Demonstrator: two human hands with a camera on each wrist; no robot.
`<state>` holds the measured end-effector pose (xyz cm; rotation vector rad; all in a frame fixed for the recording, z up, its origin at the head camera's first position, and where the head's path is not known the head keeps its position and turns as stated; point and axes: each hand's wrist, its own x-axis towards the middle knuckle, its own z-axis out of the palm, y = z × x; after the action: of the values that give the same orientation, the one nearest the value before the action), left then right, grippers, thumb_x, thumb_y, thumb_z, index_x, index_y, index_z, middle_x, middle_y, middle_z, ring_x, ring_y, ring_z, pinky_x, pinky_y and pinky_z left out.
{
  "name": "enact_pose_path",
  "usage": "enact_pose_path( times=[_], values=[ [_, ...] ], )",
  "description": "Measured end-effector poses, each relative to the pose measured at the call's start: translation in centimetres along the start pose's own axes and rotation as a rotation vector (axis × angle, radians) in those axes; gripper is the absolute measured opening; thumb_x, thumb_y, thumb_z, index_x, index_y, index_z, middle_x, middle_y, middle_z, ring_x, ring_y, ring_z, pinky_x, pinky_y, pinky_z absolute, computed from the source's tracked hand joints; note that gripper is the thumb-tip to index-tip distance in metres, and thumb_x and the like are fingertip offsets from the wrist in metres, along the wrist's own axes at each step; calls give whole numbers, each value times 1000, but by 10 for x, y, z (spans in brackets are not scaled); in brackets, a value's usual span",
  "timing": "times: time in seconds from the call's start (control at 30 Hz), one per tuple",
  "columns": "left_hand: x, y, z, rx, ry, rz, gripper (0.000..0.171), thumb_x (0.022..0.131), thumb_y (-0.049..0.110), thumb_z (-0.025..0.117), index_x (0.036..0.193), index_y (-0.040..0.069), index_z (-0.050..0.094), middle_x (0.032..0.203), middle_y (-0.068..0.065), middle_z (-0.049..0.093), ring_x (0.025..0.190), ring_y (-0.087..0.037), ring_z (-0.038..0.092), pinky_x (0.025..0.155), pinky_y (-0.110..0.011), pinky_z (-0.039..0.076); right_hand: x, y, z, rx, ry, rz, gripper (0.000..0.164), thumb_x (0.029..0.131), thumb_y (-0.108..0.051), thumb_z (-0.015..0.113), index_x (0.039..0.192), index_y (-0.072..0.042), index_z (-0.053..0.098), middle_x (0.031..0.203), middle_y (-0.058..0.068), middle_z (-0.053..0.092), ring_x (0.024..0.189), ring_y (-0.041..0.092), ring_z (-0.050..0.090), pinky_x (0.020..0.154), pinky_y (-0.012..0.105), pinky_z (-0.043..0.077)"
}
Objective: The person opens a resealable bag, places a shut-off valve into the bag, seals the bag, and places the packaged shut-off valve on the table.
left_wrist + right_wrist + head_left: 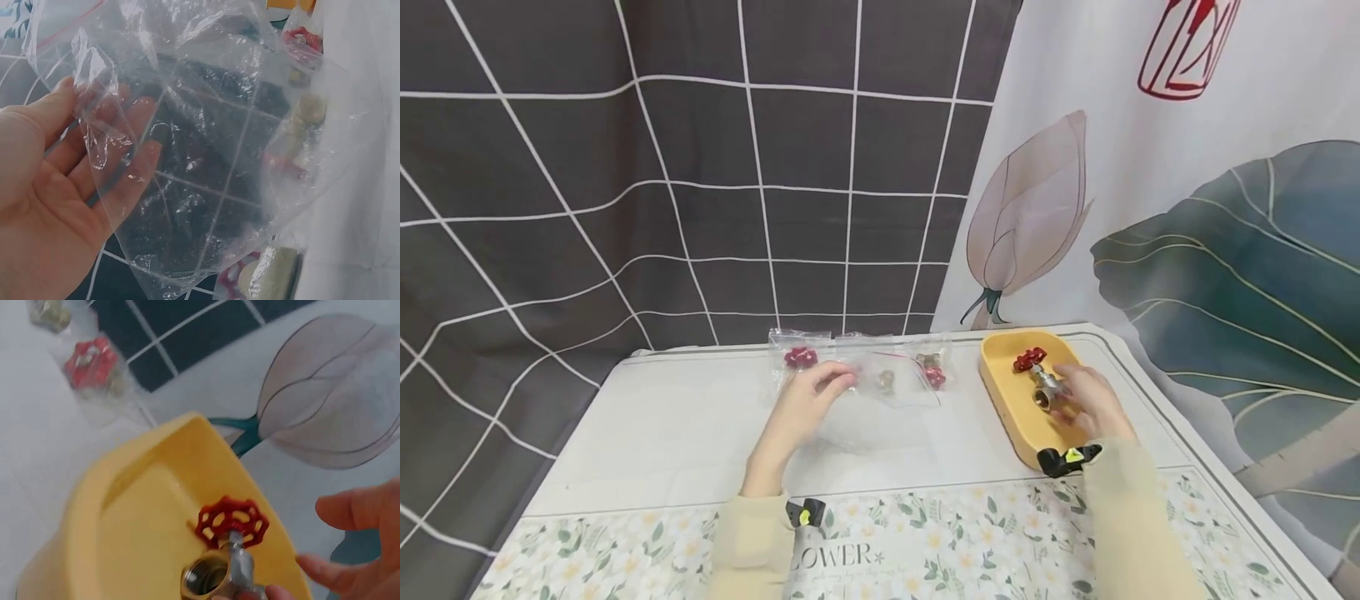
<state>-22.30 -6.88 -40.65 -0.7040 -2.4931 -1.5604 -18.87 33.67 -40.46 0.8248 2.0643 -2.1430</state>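
Note:
My left hand (801, 402) pinches the edge of a clear plastic zip bag (194, 147) between thumb and fingertips. The bag hangs crumpled, and brass and red valve parts show through its film in the left wrist view. On the right, a metal valve (1043, 387) with a red handwheel (232, 520) lies in a yellow tray (81, 506). Over this tray is my right hand (1093, 402), its thumb and index finger spread apart and away from the valve. Its lower fingertips are right at the valve's body.
Bagged valves lie along the table's back edge; one red handwheel (801, 357) shows at left, another (934, 377) nearer the tray. A floral mat (970, 542) covers the front of the table. Dark grid curtain (805, 167) and a printed white cloth hang behind.

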Motion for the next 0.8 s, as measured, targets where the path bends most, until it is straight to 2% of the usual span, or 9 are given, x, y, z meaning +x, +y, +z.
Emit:
enact_pose_path(
  times=[0.17, 0.3, 0.5, 0.6, 0.7, 0.8],
  values=[
    [2, -1, 3, -63, 43, -3, 22, 98, 23, 61, 112, 8, 69, 109, -4, 70, 105, -22, 65, 95, -43, 50, 7, -6, -3, 99, 90, 188, 37, 102, -28, 49, 129, -6, 39, 106, 11, 52, 85, 21, 57, 75, 31, 55],
    [4, 0, 1, -70, 74, 13, 24, 97, 25, 62, 112, 8, 70, 107, -4, 71, 101, -21, 66, 93, -42, 51, 8, -16, 0, 56, 127, 194, 44, 101, -26, 47, 136, -1, 36, 104, 14, 50, 80, 21, 56, 74, 31, 55],
    [5, 3, 3, -85, 108, 32, 25, 97, 25, 63, 111, 5, 70, 108, -7, 71, 100, -22, 67, 92, -41, 52, 5, -17, 5, 88, 230, 217, 54, 101, -26, 45, 146, 0, 28, 113, 15, 42, 84, 24, 54, 77, 33, 55],
    [2, 6, 4, -75, 147, 22, 23, 97, 24, 62, 110, 7, 71, 106, -6, 72, 98, -22, 68, 90, -40, 53, 5, -15, 8, 83, 201, 215, 53, 102, -23, 41, 145, 4, 27, 114, 19, 43, 86, 28, 57, 87, 45, 53],
    [-1, 6, 2, -69, 182, 14, 21, 97, 23, 62, 109, 7, 71, 103, -6, 72, 94, -22, 69, 87, -41, 54, 7, -13, 13, 73, 149, 214, 50, 102, -18, 37, 143, 9, 27, 113, 25, 45, 82, 32, 61, 96, 54, 46],
    [-2, 6, 1, -91, 188, 28, 22, 97, 22, 62, 109, 5, 70, 103, -8, 72, 92, -23, 70, 87, -41, 54, 12, -14, 16, 70, 145, 201, 48, 101, -13, 34, 142, 10, 25, 113, 27, 46, 78, 33, 61, 95, 56, 46]
  ],
)
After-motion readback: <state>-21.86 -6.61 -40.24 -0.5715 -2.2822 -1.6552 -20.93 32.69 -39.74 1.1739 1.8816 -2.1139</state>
